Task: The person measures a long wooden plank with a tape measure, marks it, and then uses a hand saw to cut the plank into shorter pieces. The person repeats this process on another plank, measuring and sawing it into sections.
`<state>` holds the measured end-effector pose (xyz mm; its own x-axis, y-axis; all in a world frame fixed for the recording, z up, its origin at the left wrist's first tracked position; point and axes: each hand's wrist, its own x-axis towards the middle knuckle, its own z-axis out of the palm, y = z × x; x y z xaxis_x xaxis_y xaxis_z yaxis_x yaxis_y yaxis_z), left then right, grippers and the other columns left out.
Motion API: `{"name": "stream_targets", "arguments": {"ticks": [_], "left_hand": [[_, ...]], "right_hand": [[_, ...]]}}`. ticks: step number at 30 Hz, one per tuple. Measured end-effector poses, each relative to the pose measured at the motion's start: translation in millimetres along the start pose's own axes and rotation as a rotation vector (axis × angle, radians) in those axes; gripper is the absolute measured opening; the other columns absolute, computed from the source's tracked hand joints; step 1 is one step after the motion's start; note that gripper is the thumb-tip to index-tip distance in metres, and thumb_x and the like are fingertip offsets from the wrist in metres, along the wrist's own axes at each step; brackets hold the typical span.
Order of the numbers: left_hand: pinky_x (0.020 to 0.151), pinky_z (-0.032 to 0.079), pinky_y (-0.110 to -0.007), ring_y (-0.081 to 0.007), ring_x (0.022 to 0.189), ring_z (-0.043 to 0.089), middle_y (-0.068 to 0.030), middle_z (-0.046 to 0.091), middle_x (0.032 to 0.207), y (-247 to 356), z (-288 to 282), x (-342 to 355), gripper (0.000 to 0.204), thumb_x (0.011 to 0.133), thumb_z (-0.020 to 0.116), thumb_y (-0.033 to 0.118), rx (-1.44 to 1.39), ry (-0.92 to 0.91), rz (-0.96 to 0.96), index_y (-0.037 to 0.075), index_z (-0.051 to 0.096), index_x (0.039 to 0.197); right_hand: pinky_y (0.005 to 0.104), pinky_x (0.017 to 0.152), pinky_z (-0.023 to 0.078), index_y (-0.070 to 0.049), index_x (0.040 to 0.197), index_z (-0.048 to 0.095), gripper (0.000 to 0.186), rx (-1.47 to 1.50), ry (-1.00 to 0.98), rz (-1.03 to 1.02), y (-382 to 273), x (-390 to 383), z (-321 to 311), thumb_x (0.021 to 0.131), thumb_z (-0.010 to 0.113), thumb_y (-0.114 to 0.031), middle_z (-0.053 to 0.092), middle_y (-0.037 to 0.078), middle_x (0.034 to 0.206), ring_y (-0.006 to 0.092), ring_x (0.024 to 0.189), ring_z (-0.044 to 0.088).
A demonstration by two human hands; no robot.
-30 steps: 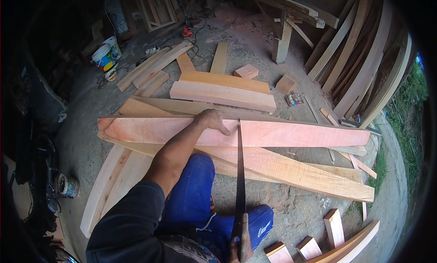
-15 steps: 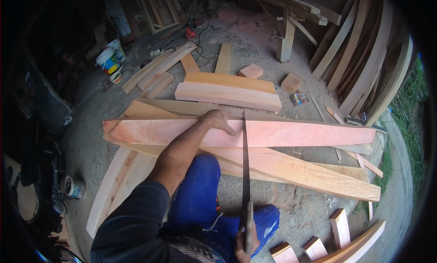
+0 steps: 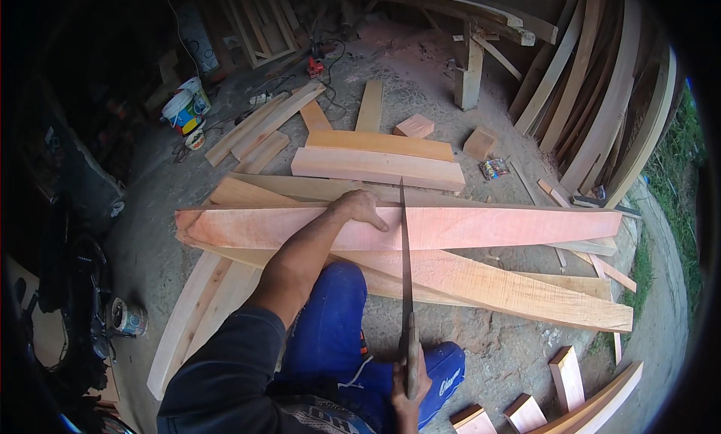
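Observation:
My left hand (image 3: 360, 207) grips a long pinkish plank (image 3: 511, 222) over its far edge, thumb on the face, just left of a hand saw (image 3: 406, 269). The saw's long dark blade crosses the plank, its tip beyond the far edge. My right hand (image 3: 411, 378) is closed on the saw's handle near my blue-clad knee. The plank rests across other boards (image 3: 541, 302), including a pale one angled down to the right.
Short wood pieces (image 3: 566, 378) lie at lower right, more boards (image 3: 375, 167) farther back. Planks (image 3: 571, 81) lean at right beside a wooden bench (image 3: 469, 73). At left are buckets (image 3: 180, 111), a paint can (image 3: 128, 317) and a dark motorcycle (image 3: 75, 306); red power tool (image 3: 315, 66) behind.
The saw in my right hand has moved away from me, its tip reaching farther past the plank's edge. My left hand stays on the plank; the whole view has shifted slightly.

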<state>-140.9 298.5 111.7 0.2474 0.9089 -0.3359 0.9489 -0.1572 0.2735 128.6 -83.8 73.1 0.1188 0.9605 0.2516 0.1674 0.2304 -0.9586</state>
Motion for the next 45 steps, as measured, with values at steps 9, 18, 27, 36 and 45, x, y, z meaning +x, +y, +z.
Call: {"name": "stream_targets", "arguments": {"ticks": [9,18,27,36,45], "left_hand": [[0.101,0.055,-0.049,-0.0379,0.119,0.069,-0.0234,0.072,0.119,76,20,-31,0.082,0.062,0.091,0.059,0.067,0.169,0.038,0.004,0.073,0.12],[0.106,0.053,-0.046,-0.0355,0.126,0.066,-0.0211,0.071,0.132,3,7,-2,0.091,0.064,0.089,0.06,0.007,0.053,0.03,0.006,0.07,0.134],[0.105,0.054,-0.048,-0.0411,0.122,0.068,-0.0256,0.072,0.129,80,3,-43,0.09,0.064,0.092,0.053,0.018,0.095,-0.013,-0.002,0.067,0.131],[0.106,0.053,-0.047,-0.0385,0.123,0.067,-0.0207,0.071,0.133,16,10,3,0.095,0.062,0.091,0.061,-0.013,0.016,0.013,0.006,0.069,0.135],[0.102,0.055,-0.049,-0.0404,0.119,0.069,-0.0213,0.072,0.128,59,10,-30,0.085,0.065,0.091,0.057,0.039,0.081,0.009,0.004,0.069,0.128]], "right_hand": [[0.0338,0.078,0.053,0.001,0.143,0.062,0.049,0.034,0.113,-0.016,32,221,57,0.094,0.068,-0.004,0.071,0.012,0.096,0.0168,0.085,0.062],[0.0409,0.109,0.049,0.002,0.156,0.049,0.059,-0.148,-0.089,0.066,-10,-48,-29,0.1,0.058,-0.012,0.06,0.024,0.148,0.0324,0.131,0.063],[0.0332,0.079,0.054,0.0,0.145,0.061,0.053,0.006,0.003,0.106,22,226,56,0.092,0.067,-0.003,0.07,0.011,0.103,0.0175,0.086,0.063],[0.0364,0.096,0.058,0.009,0.15,0.055,0.063,-0.037,0.037,0.062,19,-54,-20,0.088,0.064,0.003,0.075,0.025,0.127,0.0274,0.112,0.077],[0.0352,0.08,0.057,-0.005,0.149,0.059,0.058,0.104,0.046,0.057,38,194,56,0.092,0.068,-0.003,0.074,0.015,0.102,0.019,0.085,0.068]]}}
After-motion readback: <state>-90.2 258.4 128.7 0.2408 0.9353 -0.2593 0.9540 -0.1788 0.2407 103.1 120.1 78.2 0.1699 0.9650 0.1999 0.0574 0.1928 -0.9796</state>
